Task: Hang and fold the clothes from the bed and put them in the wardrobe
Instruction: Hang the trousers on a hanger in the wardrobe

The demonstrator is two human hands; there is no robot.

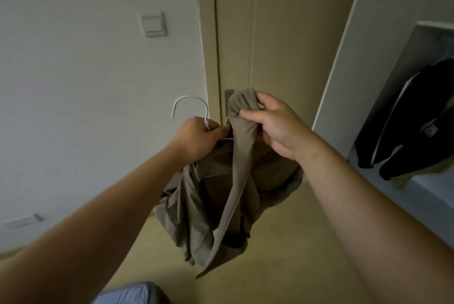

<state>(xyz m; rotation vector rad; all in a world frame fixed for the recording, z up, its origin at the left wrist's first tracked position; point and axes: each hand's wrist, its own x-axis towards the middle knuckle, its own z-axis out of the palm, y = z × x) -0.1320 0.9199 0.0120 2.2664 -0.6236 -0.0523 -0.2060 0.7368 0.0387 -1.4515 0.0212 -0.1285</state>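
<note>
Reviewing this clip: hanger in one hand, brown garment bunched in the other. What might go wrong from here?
1. The brown garment hangs bunched and twisted under the white hanger that the left hand grips; it may end up crooked or slide off.
2. The right hand only pinches one fold, so losing it would likely drop that side.
3. A long loose end dangles low and might drag on the floor.
</note>
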